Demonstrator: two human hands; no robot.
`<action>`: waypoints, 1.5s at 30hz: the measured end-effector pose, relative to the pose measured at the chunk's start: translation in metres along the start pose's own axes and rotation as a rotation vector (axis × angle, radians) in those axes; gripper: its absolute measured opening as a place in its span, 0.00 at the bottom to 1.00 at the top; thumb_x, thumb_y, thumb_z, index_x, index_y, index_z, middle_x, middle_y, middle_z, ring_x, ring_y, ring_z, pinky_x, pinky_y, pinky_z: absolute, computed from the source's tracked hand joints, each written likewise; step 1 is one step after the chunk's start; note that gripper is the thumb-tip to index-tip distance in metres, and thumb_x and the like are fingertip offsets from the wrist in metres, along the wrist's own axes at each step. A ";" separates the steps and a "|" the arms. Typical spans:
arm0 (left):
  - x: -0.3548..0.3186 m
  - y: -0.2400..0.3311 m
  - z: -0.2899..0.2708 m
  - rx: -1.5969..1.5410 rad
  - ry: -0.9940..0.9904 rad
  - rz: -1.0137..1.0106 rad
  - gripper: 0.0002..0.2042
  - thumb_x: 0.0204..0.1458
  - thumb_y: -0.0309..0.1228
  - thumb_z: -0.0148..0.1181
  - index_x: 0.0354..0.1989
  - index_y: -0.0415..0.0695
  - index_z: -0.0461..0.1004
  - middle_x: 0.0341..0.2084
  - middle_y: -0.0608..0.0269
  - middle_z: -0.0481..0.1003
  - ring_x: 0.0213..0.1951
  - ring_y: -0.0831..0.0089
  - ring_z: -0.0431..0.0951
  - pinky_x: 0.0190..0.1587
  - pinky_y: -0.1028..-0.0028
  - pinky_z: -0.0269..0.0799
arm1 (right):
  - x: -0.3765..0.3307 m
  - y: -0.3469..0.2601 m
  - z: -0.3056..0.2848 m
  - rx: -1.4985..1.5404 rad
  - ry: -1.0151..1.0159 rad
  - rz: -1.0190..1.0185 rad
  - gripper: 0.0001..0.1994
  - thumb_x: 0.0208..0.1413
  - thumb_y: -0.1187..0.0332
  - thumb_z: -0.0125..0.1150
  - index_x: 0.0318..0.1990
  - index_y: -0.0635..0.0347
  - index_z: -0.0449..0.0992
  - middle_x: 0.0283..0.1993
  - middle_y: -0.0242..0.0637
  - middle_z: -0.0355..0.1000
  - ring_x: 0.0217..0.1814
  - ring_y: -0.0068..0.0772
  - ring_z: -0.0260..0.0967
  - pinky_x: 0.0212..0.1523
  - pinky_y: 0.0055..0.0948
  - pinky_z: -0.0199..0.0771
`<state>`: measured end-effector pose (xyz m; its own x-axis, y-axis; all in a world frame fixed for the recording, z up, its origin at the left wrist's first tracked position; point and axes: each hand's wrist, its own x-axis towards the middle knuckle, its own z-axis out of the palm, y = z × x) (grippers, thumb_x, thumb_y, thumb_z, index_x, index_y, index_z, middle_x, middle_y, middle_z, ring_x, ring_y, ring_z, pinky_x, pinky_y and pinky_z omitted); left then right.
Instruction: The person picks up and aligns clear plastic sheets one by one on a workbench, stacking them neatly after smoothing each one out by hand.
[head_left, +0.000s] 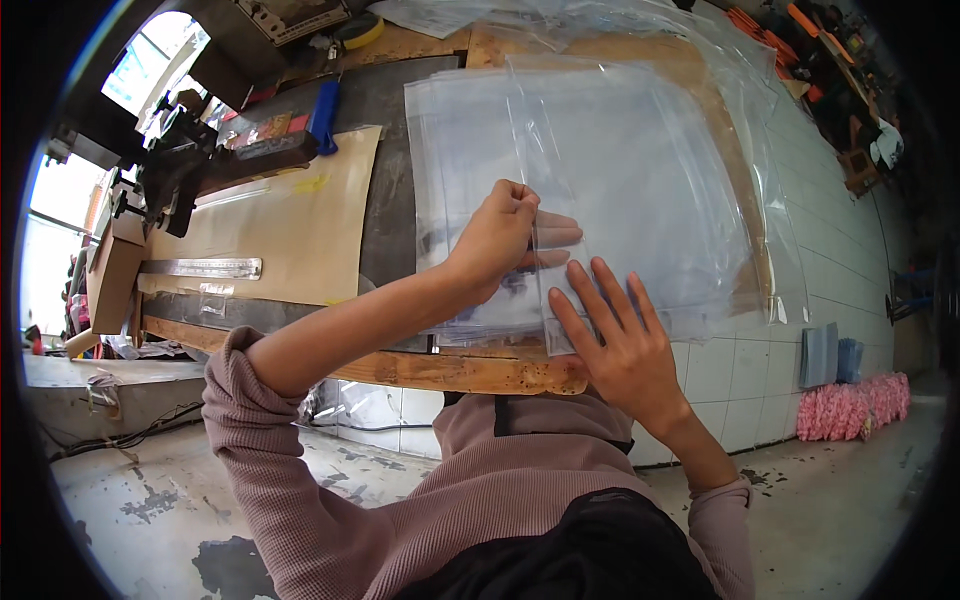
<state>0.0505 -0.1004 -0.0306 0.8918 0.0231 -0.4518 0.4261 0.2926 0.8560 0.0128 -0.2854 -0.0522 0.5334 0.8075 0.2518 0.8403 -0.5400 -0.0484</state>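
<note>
A stack of clear plastic sheets (650, 160) lies on the wooden workbench in front of me. Thumb and forefinger of my left hand (495, 240) are closed on the edge of the top sheet, and its other fingers show through the film from underneath. A strip along that sheet's left side looks folded or doubled over. My right hand (630, 355) rests on the stack's near edge, fingers spread and pressing lightly on the plastic. Whether the top piece is a single sheet or a bag, I cannot tell.
Left of the stack, a tan board (300, 225) carries a clear ruler (205, 268). A dark clamp-like machine (180, 165) with a blue handle (323, 118) stands over it. Loose film (790, 250) hangs off the bench's right side. Pink bundles (850, 407) sit on the floor.
</note>
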 end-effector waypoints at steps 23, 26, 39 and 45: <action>0.022 0.063 -0.012 1.515 0.219 1.842 0.19 0.44 0.38 0.58 0.45 0.68 0.60 0.53 0.74 0.62 0.55 0.76 0.62 0.59 0.35 0.25 | -0.043 0.074 -0.087 0.162 0.727 -0.331 0.21 0.62 0.55 0.31 0.40 0.64 0.65 0.28 0.48 0.73 0.28 0.40 0.74 0.22 0.31 0.73; 0.034 0.088 -0.007 1.488 0.168 1.828 0.20 0.37 0.38 0.63 0.40 0.64 0.64 0.58 0.68 0.56 0.59 0.70 0.57 0.60 0.39 0.24 | -0.047 0.098 -0.095 0.135 0.834 -0.370 0.22 0.62 0.55 0.30 0.40 0.66 0.65 0.25 0.49 0.73 0.23 0.41 0.73 0.17 0.30 0.71; 0.079 0.127 0.033 1.752 -0.129 1.937 0.15 0.40 0.50 0.59 0.33 0.61 0.65 0.49 0.70 0.61 0.57 0.75 0.58 0.59 0.37 0.28 | -0.057 0.106 -0.092 -0.053 0.786 -0.358 0.18 0.61 0.60 0.29 0.39 0.64 0.65 0.25 0.46 0.73 0.24 0.36 0.74 0.17 0.24 0.67; 0.107 0.125 0.016 1.711 0.050 2.199 0.13 0.36 0.45 0.64 0.30 0.61 0.71 0.46 0.78 0.67 0.50 0.86 0.64 0.64 0.50 0.36 | -0.057 0.093 -0.097 -0.125 0.642 -0.312 0.11 0.59 0.66 0.37 0.38 0.62 0.64 0.33 0.44 0.74 0.33 0.33 0.74 0.21 0.23 0.68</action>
<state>0.2021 -0.0768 0.0322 0.0827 -0.8098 0.5808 -0.5881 -0.5102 -0.6276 0.0516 -0.4047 0.0228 0.0761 0.6503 0.7559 0.9063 -0.3612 0.2196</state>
